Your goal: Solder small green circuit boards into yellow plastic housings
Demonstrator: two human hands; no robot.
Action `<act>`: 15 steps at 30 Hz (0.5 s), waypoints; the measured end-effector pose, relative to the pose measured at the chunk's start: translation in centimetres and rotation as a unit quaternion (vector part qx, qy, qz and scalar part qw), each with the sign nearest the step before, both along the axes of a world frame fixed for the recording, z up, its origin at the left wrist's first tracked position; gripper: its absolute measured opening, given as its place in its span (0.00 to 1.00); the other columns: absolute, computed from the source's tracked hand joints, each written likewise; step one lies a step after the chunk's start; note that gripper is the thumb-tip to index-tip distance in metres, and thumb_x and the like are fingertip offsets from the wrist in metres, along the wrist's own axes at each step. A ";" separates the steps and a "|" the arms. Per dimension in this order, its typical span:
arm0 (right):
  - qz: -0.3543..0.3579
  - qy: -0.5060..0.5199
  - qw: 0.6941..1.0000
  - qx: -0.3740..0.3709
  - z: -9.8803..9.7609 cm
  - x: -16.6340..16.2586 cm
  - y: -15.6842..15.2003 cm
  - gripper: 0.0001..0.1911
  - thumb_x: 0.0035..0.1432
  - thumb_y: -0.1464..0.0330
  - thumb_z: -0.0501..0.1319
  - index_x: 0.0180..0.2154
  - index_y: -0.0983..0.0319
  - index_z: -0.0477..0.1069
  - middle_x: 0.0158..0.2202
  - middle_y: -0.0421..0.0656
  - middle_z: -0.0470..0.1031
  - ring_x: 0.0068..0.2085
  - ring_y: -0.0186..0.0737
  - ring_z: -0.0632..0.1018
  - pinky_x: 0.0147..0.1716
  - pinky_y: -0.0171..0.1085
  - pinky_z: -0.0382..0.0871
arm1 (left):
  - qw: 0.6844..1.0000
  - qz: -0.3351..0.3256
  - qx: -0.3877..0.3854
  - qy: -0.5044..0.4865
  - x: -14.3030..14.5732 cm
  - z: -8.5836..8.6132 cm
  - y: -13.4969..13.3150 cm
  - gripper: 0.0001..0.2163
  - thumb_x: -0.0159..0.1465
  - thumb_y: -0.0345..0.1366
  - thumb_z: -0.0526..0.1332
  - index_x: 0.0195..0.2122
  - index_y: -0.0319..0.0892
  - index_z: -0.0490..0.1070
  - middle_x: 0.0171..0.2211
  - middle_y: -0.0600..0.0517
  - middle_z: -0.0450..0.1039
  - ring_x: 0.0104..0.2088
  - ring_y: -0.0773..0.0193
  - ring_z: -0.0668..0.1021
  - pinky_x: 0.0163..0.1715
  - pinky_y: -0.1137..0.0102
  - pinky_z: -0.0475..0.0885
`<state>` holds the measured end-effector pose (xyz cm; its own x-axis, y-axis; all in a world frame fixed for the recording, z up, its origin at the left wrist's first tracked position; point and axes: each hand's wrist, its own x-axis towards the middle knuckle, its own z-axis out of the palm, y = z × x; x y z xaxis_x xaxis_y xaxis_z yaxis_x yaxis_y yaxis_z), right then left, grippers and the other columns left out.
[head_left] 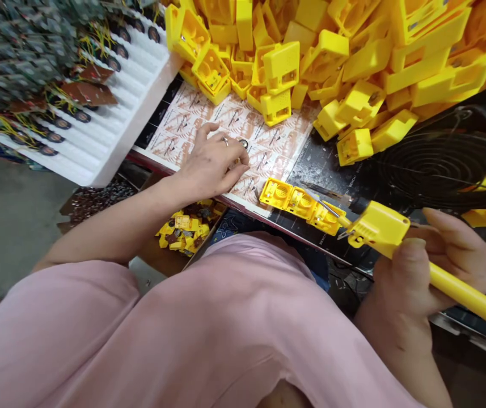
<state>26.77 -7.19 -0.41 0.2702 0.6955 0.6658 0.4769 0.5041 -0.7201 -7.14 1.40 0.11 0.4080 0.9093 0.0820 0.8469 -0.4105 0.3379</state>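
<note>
My left hand rests on a printed sheet on the bench, fingers curled in a pinch over a small round dark part. My right hand grips a yellow-handled screwdriver together with a yellow plastic housing; the metal tip points left toward a row of three open yellow housings lying at the bench's front edge.
A large heap of yellow plastic housings fills the back of the bench. A white foam tray with wired circuit boards stands at the left. A black fan grille lies at right. A box of assembled yellow parts sits below the bench.
</note>
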 end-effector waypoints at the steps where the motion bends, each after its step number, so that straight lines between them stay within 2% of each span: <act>1: 0.005 -0.003 1.000 -0.002 0.1 -0.1 -0.1 0.17 0.61 0.62 0.76 0.51 0.58 0.86 0.33 0.43 0.84 0.26 0.36 0.76 0.24 0.36 0.65 | 1.000 0.006 0.009 0.008 0.0 0.1 0.0 0.13 0.71 0.43 0.56 0.43 0.47 0.80 0.39 0.50 0.83 0.50 0.51 0.80 0.71 0.40 0.60; 6: 0.041 -0.008 0.998 0.048 0.1 -0.6 -0.4 0.13 0.58 0.67 0.79 0.44 0.62 0.85 0.29 0.42 0.82 0.27 0.39 0.81 0.27 0.37 0.75 | 0.997 -0.015 -0.019 0.074 0.7 0.7 0.9 0.13 0.67 0.46 0.60 0.40 0.47 0.82 0.36 0.50 0.81 0.49 0.49 0.80 0.66 0.43 0.64; 10: 0.088 -0.010 0.996 0.021 0.1 -0.9 -0.6 0.09 0.56 0.73 0.77 0.39 0.62 0.82 0.26 0.38 0.79 0.25 0.38 0.79 0.27 0.38 0.75 | 0.995 -0.035 -0.042 0.088 1.2 0.6 1.3 0.11 0.65 0.40 0.59 0.33 0.46 0.81 0.36 0.49 0.81 0.48 0.48 0.80 0.64 0.42 0.66; 13: 0.107 -0.031 0.994 0.002 -0.1 -0.4 -1.2 0.13 0.56 0.73 0.77 0.44 0.60 0.83 0.30 0.41 0.83 0.26 0.39 0.81 0.26 0.38 0.76 | 0.997 -0.046 -0.037 0.046 1.0 0.3 1.1 0.10 0.66 0.38 0.58 0.31 0.45 0.78 0.36 0.48 0.81 0.49 0.49 0.80 0.65 0.42 0.66; 15: 0.110 -0.040 0.991 -0.064 -0.4 0.3 -1.9 0.18 0.56 0.69 0.78 0.49 0.58 0.83 0.36 0.43 0.86 0.28 0.41 0.83 0.26 0.39 0.77 | 0.998 -0.047 -0.039 0.006 0.6 0.3 0.7 0.10 0.66 0.38 0.57 0.33 0.45 0.77 0.37 0.49 0.81 0.48 0.51 0.80 0.67 0.43 0.66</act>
<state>27.05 -9.07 -0.79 0.0527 0.8118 0.5815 0.4243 0.5089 -0.7489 -6.51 2.13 0.39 0.4927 0.8702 0.0080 0.8096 -0.4618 0.3624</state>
